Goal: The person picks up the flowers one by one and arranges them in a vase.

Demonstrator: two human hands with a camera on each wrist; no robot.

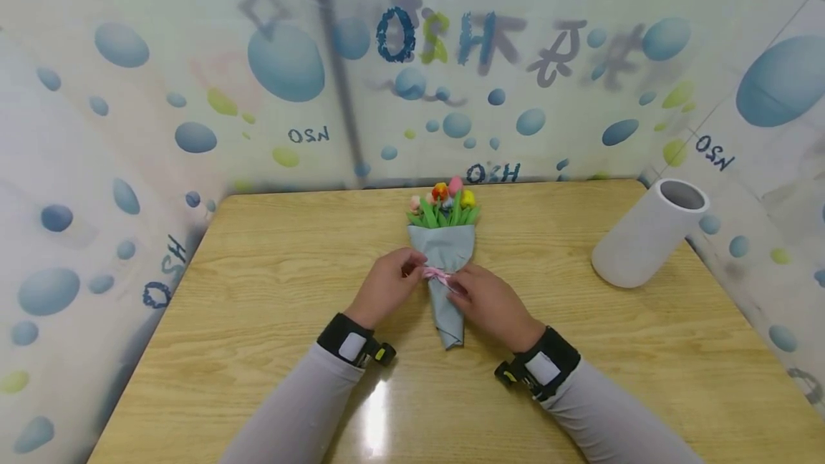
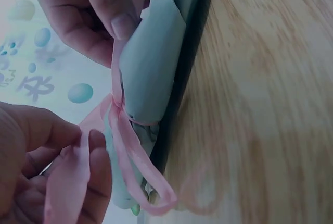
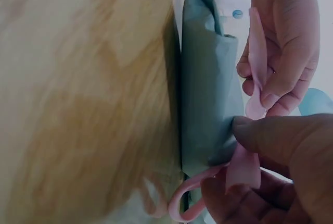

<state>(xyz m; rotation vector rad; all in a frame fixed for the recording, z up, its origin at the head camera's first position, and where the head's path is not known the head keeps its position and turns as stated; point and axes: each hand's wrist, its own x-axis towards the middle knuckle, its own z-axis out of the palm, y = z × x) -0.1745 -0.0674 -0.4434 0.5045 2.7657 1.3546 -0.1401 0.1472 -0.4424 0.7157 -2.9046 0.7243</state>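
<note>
A bouquet of artificial tulips (image 1: 443,195), wrapped in grey-blue paper (image 1: 445,242), lies on the wooden table with its blooms toward the wall. Around its waist runs a pink ribbon (image 2: 136,148), with a loop hanging at the side. My left hand (image 1: 389,281) pinches one ribbon length between thumb and fingers, left of the wrap. On the opposite side, my right hand (image 1: 493,303) holds another part of the ribbon between thumb and fingers, close against the paper. The ribbon's crossing point shows between both hands in the left wrist view; how it is looped behind the fingers is partly hidden.
A white cylindrical vase (image 1: 647,235) stands at the right of the table (image 1: 290,256), appearing tilted in the head view. Behind the table hangs a patterned curtain (image 1: 283,63) with blue and green spots. Dark straps with small cameras (image 1: 541,367) sit on both wrists.
</note>
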